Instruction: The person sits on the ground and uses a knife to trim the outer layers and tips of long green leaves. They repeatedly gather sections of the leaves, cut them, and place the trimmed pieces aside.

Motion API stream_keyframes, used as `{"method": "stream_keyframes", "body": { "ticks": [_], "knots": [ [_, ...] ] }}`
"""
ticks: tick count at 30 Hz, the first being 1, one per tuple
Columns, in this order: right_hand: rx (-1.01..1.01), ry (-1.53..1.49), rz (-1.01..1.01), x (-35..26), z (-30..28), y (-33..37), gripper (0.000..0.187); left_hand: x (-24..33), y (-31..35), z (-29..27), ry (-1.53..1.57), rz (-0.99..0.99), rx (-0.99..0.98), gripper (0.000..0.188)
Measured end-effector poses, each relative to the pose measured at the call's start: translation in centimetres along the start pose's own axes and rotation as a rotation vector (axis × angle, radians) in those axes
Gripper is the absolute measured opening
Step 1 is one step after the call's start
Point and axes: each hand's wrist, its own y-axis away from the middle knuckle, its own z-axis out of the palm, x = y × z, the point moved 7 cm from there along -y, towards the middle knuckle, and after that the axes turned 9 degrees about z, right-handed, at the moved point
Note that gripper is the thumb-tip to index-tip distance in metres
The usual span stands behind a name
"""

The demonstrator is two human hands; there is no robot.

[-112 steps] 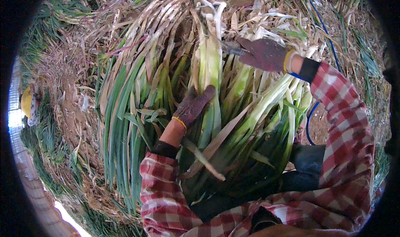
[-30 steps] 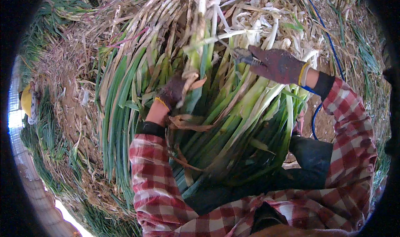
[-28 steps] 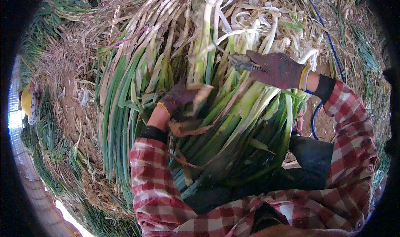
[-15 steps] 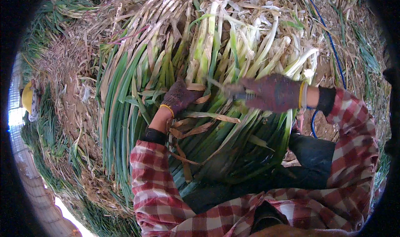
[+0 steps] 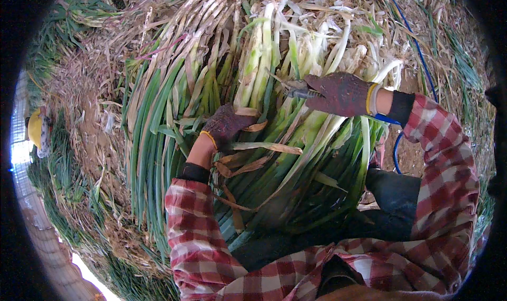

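A broad bundle of long green onions [image 5: 259, 71] lies before me, with white stalks at the far end and green leaves towards my lap. My left hand [image 5: 228, 125], in a dark purple knit glove, is closed around some onions where the stalks turn to leaves. A dry brown leaf hangs by its fingers. To its right, my right hand [image 5: 340, 95], gloved alike, grips what looks like an air blow gun [image 5: 300, 89], its thin tip pointing left over the stalks. A blue hose [image 5: 386, 119] shows under that wrist. The fingers' undersides are hidden.
More of the blue hose [image 5: 417, 47] runs along the ground at right. Dry husks and leaves [image 5: 95, 73] litter the soil around me. Other onion heaps [image 5: 58, 179] lie at left. Farther left is something yellow [image 5: 35, 129], possibly a person's headwear, near a pale translucent wall.
My right hand and the blow gun have moved away from me and slightly left. My left hand has stayed almost in place on the onions.
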Motion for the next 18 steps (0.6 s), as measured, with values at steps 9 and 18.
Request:
{"method": "stream_keyframes", "body": {
  "ticks": [9, 18],
  "knots": [
    [0.099, 0.06, 0.197, 4.6, -1.4, -4.5, 0.056, 0.7, -1.7, -0.3, 0.009, -0.114, -0.08, 0.027],
    [0.314, 0.16, 0.283, 10.3, -4.1, -15.2, 0.055, -0.7, 0.2, 1.0, 0.096, -0.018, -0.01, 0.04]
  ]
}}
